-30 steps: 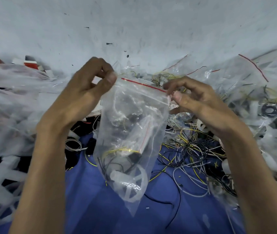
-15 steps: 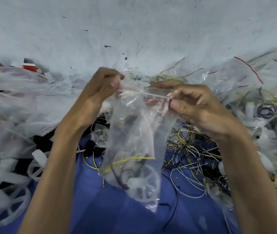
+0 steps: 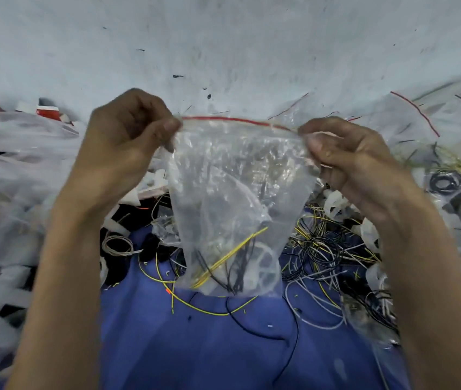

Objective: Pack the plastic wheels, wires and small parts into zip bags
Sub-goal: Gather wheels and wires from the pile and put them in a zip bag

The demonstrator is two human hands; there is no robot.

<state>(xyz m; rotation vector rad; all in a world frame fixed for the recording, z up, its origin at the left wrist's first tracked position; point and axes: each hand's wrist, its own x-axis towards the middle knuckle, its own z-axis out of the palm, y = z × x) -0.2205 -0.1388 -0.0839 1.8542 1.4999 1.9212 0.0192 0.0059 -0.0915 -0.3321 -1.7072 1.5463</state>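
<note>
blue cloth (image 3: pixel 195 347) covers the near surface, with loose wires (image 3: pixel 322 249) strewn toward its right edge. above its middle hangs a clear bag (image 3: pixel 232 178) with a red strip, holding wires and a wheel (image 3: pixel 263 266). left hand (image 3: pixel 128 144) and right hand (image 3: pixel 347 159) pinch its top corners. beyond is a scuffed pale wall (image 3: pixel 223 38).

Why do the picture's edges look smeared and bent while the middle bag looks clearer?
Head view: the wide-angle lens bends the edges; plastic piles at left are blurred; the zip bag between left hand and right hand is sharper, with soft glare.
</note>
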